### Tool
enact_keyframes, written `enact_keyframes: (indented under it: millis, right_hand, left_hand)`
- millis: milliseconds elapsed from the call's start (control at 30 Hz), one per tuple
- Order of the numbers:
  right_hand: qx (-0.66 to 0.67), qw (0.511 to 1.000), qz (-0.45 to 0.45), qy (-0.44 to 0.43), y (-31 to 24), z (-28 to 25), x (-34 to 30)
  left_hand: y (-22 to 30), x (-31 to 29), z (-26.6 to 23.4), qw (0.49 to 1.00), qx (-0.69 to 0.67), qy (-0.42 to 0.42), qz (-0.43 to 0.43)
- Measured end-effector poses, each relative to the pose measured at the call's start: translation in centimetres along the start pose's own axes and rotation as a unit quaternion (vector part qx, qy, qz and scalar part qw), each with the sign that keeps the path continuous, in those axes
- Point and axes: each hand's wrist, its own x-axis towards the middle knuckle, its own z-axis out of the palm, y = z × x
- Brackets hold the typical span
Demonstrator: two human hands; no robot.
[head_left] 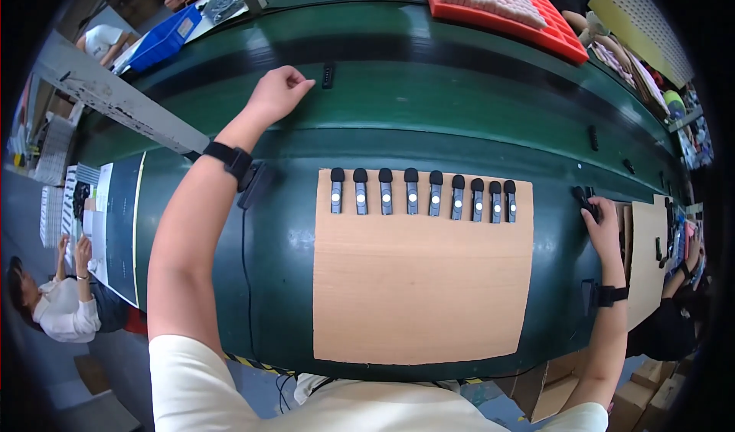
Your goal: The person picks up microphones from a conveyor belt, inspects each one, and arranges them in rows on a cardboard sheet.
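Pale sleeves (190, 378), microphones (412, 190) aligned
Left hand (279, 95) curls beside a dark device (328, 76), hold unclear from here; right hand (603, 218) pinches a black microphone (581, 198).

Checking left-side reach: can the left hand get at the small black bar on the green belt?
Likely yes: the left hand is just beside the small black bar, with nothing visible between them over the green belt. The hand looks curled, so it may need to open first.

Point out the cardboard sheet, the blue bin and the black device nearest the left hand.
Cardboard sheet (417, 294), head view: bare middle.
Blue bin (162, 45), head view: side wall.
Black device (328, 76), head view: middle of its body.
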Motion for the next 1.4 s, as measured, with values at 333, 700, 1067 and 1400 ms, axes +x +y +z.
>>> enact_keyframes:
  millis: [333,700,1067,1400]
  right_hand:
    - [0.132,0.988,-0.052,0.063,-13.0,-3.3,-4.4]
    - [0.439,0.892,-0.104,0.018,-26.0,-3.0,-9.5]
    - [0.540,0.834,-0.108,-0.040,-27.6,0.9,-9.9]
    - [0.680,0.720,0.003,-0.141,-27.7,2.6,-10.9]
  left_hand:
    - [-0.9,0.8,1.4,0.997,0.082,0.003,-0.007]
    - [-1.9,-4.3,-1.9,0.997,0.031,0.026,-0.058]
    - [4.3,-14.1,-2.4,0.943,-0.326,-0.064,-0.010]
    - [15.1,-25.3,1.0,0.843,-0.485,-0.232,-0.003]
